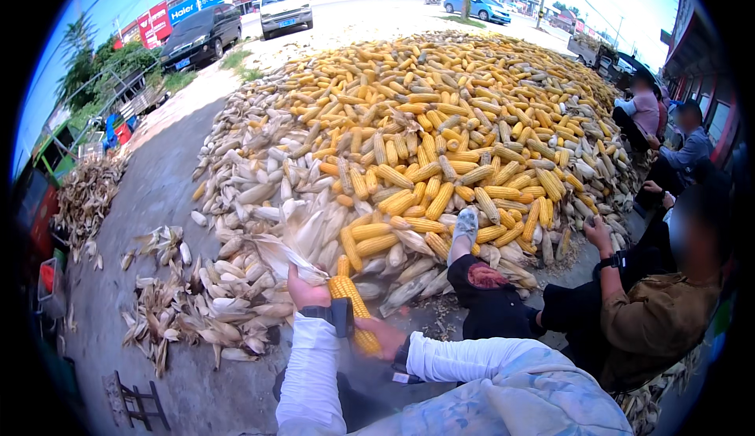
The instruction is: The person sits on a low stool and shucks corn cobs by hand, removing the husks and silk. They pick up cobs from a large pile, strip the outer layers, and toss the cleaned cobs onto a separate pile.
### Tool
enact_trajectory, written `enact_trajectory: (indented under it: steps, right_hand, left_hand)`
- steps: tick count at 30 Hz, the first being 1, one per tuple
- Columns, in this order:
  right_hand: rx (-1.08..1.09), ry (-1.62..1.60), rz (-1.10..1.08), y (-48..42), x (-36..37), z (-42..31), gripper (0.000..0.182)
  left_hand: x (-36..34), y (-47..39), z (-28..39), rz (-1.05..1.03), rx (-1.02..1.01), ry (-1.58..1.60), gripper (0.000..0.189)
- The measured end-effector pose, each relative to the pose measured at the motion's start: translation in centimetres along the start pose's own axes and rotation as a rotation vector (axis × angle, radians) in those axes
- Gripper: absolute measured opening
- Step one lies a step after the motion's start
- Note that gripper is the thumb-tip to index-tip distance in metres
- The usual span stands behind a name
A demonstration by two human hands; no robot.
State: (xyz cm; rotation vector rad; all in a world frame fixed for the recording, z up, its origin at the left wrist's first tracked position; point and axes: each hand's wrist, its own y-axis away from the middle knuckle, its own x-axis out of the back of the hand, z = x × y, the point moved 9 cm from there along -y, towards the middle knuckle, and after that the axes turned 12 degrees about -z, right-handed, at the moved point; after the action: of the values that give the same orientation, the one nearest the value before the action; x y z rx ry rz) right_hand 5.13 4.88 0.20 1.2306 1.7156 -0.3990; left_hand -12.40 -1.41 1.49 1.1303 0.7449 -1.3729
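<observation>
My left hand (308, 288) grips dry pale husk leaves (286, 259) at the far end of a yellow corn cob (349, 297). The husk is peeled back from the kernels and points away to the upper left. Around the cob's near end closes my right hand (382, 337). Part of the cob is hidden behind the dark band on my left wrist. Just beyond my hands, bare yellow cobs (371, 241) lie against cobs still wrapped in pale husk (307, 200).
A large heap of corn (448, 100) spreads ahead. Loose husks (177, 312) lie on the concrete at left, near a small stool (138, 400). Several people sit along the right edge, the nearest in a brown top (655, 318). Parked vehicles, including a white van (286, 8), stand beyond.
</observation>
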Motion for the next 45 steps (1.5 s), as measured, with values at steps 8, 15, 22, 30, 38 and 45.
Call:
enact_trajectory:
  steps: [8,15,22,30,38,45]
  right_hand:
    - [-0.006,0.055,-0.067,0.8,2.4,-1.9,0.040]
    - [0.249,0.945,0.124,0.3,1.4,-7.5,0.058]
    - [-0.019,1.523,0.325,0.1,4.3,-8.0,0.067]
    - [-0.651,1.765,-0.154,-0.5,9.7,4.0,0.058]
    - [-0.745,1.885,-0.735,3.1,11.7,14.0,0.052]
    - [-1.247,1.654,-0.736,5.6,12.8,15.1,0.047]
  left_hand:
    - [0.7,0.4,-1.8,0.060,0.107,0.108,0.028]
    - [0.0,1.6,0.0,0.103,0.047,-0.047,0.025]
    - [-0.9,3.2,-0.1,0.053,0.068,-0.168,0.024]
    - [0.0,1.8,0.9,-0.009,0.123,-0.039,0.028]
    - [0.8,2.1,1.5,0.002,0.224,-0.005,0.033]
    - [0.6,2.5,2.4,-0.048,0.218,-0.075,0.037]
